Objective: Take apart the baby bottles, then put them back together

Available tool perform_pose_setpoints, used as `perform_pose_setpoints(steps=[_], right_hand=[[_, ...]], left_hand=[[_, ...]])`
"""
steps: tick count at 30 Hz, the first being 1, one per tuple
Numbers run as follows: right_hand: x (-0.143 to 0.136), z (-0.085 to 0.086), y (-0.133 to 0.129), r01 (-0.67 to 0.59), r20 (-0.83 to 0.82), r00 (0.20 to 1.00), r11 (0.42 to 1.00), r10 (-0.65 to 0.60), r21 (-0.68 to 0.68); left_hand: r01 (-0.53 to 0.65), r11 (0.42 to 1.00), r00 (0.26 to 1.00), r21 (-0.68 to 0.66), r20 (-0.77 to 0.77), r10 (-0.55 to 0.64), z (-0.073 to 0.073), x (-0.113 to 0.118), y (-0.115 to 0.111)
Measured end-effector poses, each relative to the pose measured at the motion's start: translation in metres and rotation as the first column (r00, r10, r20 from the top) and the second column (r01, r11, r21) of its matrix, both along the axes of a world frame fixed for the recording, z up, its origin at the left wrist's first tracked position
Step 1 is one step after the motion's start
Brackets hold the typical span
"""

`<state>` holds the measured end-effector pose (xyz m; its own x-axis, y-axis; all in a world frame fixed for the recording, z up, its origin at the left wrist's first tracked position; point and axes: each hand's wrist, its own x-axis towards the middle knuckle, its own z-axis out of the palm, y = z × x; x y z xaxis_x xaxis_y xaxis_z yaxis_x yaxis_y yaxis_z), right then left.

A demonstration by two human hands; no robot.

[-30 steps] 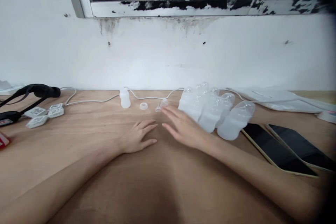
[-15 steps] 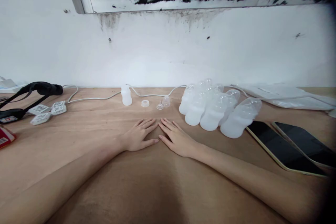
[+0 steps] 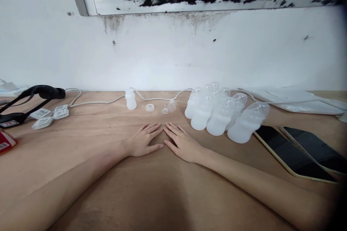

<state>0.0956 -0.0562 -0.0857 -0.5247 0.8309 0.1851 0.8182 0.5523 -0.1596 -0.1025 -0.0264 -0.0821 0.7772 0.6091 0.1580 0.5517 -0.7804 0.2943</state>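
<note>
My left hand (image 3: 143,140) lies flat on the wooden table (image 3: 81,130), fingers spread and holding nothing. Palm down beside it rests my right hand (image 3: 183,142), also open, the fingertips of both close together. Beyond them stands a frosted baby bottle body (image 3: 131,99) without a top. To its right are a white collar ring (image 3: 150,107), a small clear nipple (image 3: 165,110) and a clear dome cap (image 3: 171,105). Several capped baby bottles (image 3: 217,119) stand grouped beyond my right hand, some hidden behind others.
Two dark-screened phones (image 3: 295,155) lie at the right, near a clear plastic bag (image 3: 292,101). A white cable (image 3: 100,102) runs along the wall. At the left are a black strapped device (image 3: 43,92), white labelled blocks (image 3: 50,115) and a red packet (image 3: 5,141).
</note>
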Motion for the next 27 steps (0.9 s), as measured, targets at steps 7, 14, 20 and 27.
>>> perform_pose_setpoints(steps=[7, 14, 20, 27], right_hand=[[-0.001, 0.008, 0.027, 0.065, -0.096, 0.994, 0.99, -0.053, 0.128], [-0.015, 0.009, 0.105, 0.426, -0.151, 0.896, 0.904, -0.417, 0.034], [-0.017, 0.005, 0.106, 0.398, -0.138, 0.911, 0.916, -0.388, 0.052], [-0.007, 0.009, 0.045, 0.204, -0.162, 0.97, 0.97, -0.182, 0.134]], left_hand=[[-0.136, 0.96, 0.99, 0.245, 0.064, 0.124, 0.003, 0.004, 0.028], [-0.326, 0.905, 0.945, 0.273, 0.118, 0.304, -0.001, 0.01, 0.093], [-0.291, 0.93, 0.955, 0.226, 0.133, 0.266, -0.001, 0.009, 0.09], [-0.259, 0.944, 0.951, 0.203, 0.224, 0.213, -0.003, 0.012, 0.034]])
